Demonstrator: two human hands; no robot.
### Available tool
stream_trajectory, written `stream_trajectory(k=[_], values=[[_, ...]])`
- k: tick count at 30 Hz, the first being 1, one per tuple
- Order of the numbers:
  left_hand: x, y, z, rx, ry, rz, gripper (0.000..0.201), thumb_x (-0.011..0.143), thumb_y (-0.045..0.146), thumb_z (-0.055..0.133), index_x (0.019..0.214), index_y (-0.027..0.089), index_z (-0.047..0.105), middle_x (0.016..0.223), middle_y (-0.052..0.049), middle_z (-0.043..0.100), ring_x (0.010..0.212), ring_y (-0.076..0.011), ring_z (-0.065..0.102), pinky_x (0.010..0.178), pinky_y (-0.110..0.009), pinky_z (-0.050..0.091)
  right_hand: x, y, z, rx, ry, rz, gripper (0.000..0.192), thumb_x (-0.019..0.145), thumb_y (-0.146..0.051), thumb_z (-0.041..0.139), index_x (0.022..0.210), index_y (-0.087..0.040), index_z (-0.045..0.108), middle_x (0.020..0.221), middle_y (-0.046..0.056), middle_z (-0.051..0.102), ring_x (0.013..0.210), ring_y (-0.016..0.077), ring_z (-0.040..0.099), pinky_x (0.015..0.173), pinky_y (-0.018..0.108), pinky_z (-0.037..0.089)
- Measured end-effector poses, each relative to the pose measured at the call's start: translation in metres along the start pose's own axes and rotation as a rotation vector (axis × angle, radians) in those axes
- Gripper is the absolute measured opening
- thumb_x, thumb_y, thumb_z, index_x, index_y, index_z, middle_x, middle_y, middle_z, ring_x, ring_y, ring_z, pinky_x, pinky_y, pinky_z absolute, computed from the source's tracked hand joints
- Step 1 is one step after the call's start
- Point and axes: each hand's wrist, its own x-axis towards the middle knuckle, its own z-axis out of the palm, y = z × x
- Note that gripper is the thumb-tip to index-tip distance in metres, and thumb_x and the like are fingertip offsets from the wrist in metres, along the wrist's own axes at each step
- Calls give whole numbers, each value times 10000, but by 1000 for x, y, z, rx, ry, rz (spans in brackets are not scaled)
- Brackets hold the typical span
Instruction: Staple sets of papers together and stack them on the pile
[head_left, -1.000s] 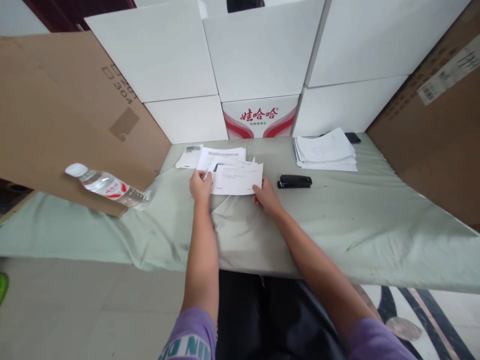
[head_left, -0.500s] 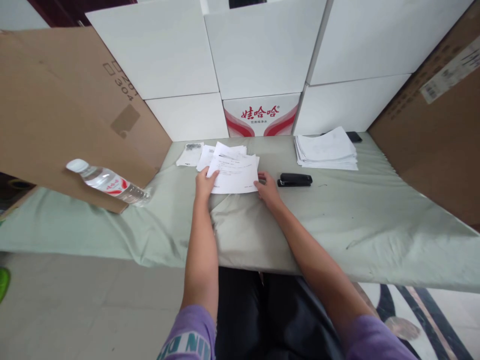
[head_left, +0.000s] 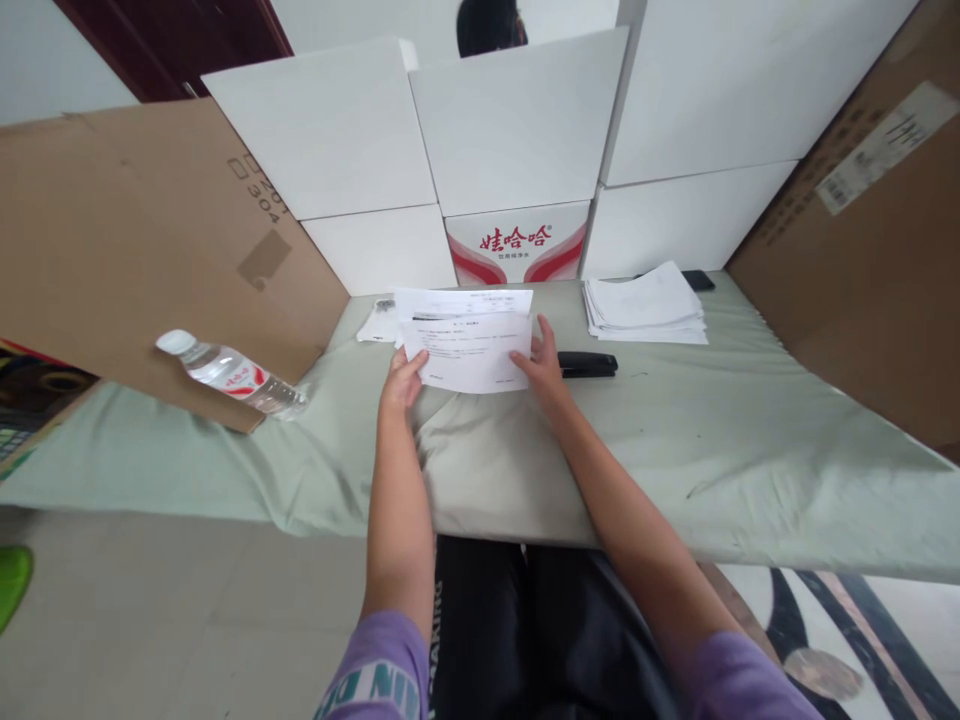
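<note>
A few printed white sheets (head_left: 469, 350) are held together between both hands, their lower edge near the green cloth. My left hand (head_left: 403, 378) grips their left edge and my right hand (head_left: 541, 362) grips their right edge. Behind them another white sheet (head_left: 461, 300) shows, and a small slip of paper (head_left: 377, 322) lies to the left. A black stapler (head_left: 589, 364) lies just right of my right hand.
A stack of white paper (head_left: 646, 308) sits at the back right, a dark phone (head_left: 699, 281) behind it. A water bottle (head_left: 231, 373) lies on its side at left. Cardboard sheets (head_left: 135, 240) and white boxes (head_left: 517, 130) wall in the green-covered table (head_left: 750, 460).
The sheets were lifted off the cloth, squared up and now stand more upright between the hands. The camera has tilted up slightly.
</note>
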Motion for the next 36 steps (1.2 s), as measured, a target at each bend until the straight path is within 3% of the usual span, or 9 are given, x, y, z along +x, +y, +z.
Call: stream_trajectory(k=[4, 6, 10, 13, 18, 23, 27, 31, 36], values=[[-1, -4, 1, -31, 3, 22, 583, 619, 531, 818, 1074, 188, 697, 1112, -141, 747, 1157, -331, 659, 1007, -494, 521, 2, 7, 0, -5, -75, -68, 513, 736, -469, 746, 1180, -235, 638, 1144, 71, 714, 1074, 243, 651, 997, 458, 488], [-2, -8, 3, -48, 46, 60, 550, 599, 538, 825, 1010, 192, 711, 1083, -125, 755, 1138, -318, 668, 1020, -485, 512, 0, 6, -2, -105, -71, -117, 378, 778, -473, 696, 1060, -222, 689, 1063, 60, 730, 1033, 239, 655, 1000, 452, 477], [-5, -11, 8, 29, 179, 127, 514, 533, 544, 856, 876, 187, 719, 974, -98, 770, 1057, -292, 697, 996, -446, 524, -12, -10, -9, -382, -31, -249, 261, 851, -373, 583, 1018, -218, 710, 971, 42, 721, 925, 228, 633, 921, 418, 494], [-9, -8, 14, 77, 161, 139, 512, 539, 531, 858, 878, 172, 725, 962, -107, 770, 1040, -284, 702, 978, -424, 532, -26, -25, -15, -495, -17, -287, 232, 843, -334, 568, 958, -198, 716, 867, 36, 699, 821, 216, 614, 856, 394, 502], [-14, -10, 27, 60, 8, 102, 524, 613, 517, 832, 987, 166, 730, 1069, -127, 759, 1064, -283, 697, 1005, -433, 522, -38, -20, -27, -455, -54, -244, 342, 796, -421, 673, 1074, -226, 710, 1032, 44, 717, 960, 242, 629, 957, 420, 473], [-14, -25, 35, 90, 19, 89, 487, 635, 477, 841, 975, 152, 717, 1053, -130, 754, 1111, -309, 678, 1002, -456, 534, -34, 1, -31, -423, 12, -205, 322, 816, -518, 638, 886, -215, 722, 919, 51, 729, 934, 270, 639, 973, 473, 475], [-14, -30, 38, 110, 20, 84, 460, 693, 485, 808, 1010, 163, 719, 1117, -126, 743, 1131, -305, 671, 1034, -480, 514, -32, 7, -27, -401, 92, -201, 288, 834, -470, 636, 966, -225, 713, 1001, 65, 726, 1004, 274, 639, 997, 478, 464], [-11, -32, 40, 149, 35, 51, 441, 728, 475, 787, 1015, 144, 733, 1139, -141, 737, 1132, -306, 670, 1063, -482, 489, -30, 13, -28, -421, 86, -121, 261, 817, -443, 643, 947, -224, 701, 991, 74, 730, 1043, 290, 635, 1013, 503, 455], [-8, -40, 40, 148, 58, 90, 474, 751, 525, 751, 1025, 138, 735, 1142, -129, 740, 1145, -292, 662, 1073, -463, 477, -26, 15, -30, -503, 53, -123, 296, 822, -464, 587, 946, -210, 675, 1014, 84, 727, 991, 280, 655, 969, 490, 483]])
